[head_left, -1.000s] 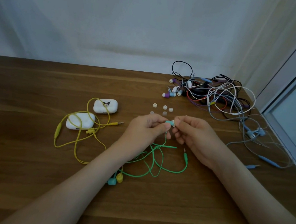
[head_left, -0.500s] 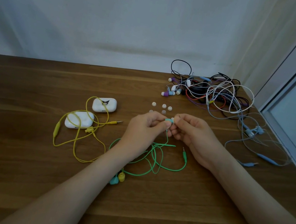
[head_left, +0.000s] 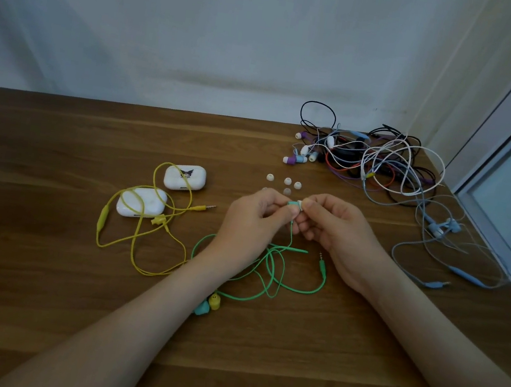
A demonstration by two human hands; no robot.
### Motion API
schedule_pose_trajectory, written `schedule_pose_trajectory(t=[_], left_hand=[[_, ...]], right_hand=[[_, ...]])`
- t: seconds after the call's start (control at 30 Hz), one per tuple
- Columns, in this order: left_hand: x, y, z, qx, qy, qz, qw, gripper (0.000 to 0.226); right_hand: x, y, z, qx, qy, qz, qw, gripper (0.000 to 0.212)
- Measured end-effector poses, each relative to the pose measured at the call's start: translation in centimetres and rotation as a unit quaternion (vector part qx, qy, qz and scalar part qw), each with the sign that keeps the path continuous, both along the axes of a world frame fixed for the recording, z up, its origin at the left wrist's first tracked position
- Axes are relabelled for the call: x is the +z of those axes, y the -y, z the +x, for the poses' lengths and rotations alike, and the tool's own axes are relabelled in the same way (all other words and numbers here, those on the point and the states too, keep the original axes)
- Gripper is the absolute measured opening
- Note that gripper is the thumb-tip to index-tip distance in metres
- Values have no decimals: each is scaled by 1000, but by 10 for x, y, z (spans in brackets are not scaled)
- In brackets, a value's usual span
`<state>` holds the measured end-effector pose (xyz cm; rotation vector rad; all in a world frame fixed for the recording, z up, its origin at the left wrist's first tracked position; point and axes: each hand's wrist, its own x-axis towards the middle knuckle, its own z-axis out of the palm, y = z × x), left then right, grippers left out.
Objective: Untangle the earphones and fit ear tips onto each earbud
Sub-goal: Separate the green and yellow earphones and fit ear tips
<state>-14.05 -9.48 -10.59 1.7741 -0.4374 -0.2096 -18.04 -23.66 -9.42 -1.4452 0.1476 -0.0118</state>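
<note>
**Pinching earbud and ear tip together: a two-handed grasp**

The left hand [head_left: 253, 222] grips the green earbud [head_left: 292, 204] between thumb and curled fingertips, raised slightly above the wooden table [head_left: 33, 292]. The right hand [head_left: 334, 235], fingers likewise curled, pinches a white ear tip [head_left: 299, 204] that touches the earbud's end. The green cable [head_left: 272, 272] drops from the earbud between the two hands and lies in loose, overlapping loops on the table. Its jack plug [head_left: 322, 264] rests just beside the right wrist. A teal earbud [head_left: 202, 308] and a yellow earbud [head_left: 214, 301] lie touching each other against the left forearm. The loose ear tips [head_left: 287, 181] sit just beyond the knuckles, three of them in a row. To the left, the yellow earphones [head_left: 141, 236] are draped across two white cases [head_left: 185, 177]. At the far right corner lies a tangled pile [head_left: 374, 164] of mixed cables. Near it, toward the window frame, the blue-grey earphones [head_left: 441, 227] are spread out.
</note>
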Motion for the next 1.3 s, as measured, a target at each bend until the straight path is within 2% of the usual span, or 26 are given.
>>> schedule_pose_trajectory(t=[0.2, 0.3, 0.57, 1.03, 1.3], left_hand=[[-2, 0, 0, -3, 18, 6, 1000, 11], [-1, -2, 3, -14, -1, 3, 1000, 14], [4, -3, 5, -63, -58, -53, 995, 13], [3, -4, 7, -62, -75, -68, 993, 13], [5, -5, 8, -79, -63, -50, 994, 17]], right_hand=[[-3, -3, 1, -13, 3, -67, 998, 13], [-6, -4, 1, -17, 9, -93, 995, 12], [1, -4, 0, -7, 18, -17, 1000, 13], [-6, -4, 1, -13, 27, -104, 994, 16], [-7, -3, 0, -9, 56, -57, 997, 8]])
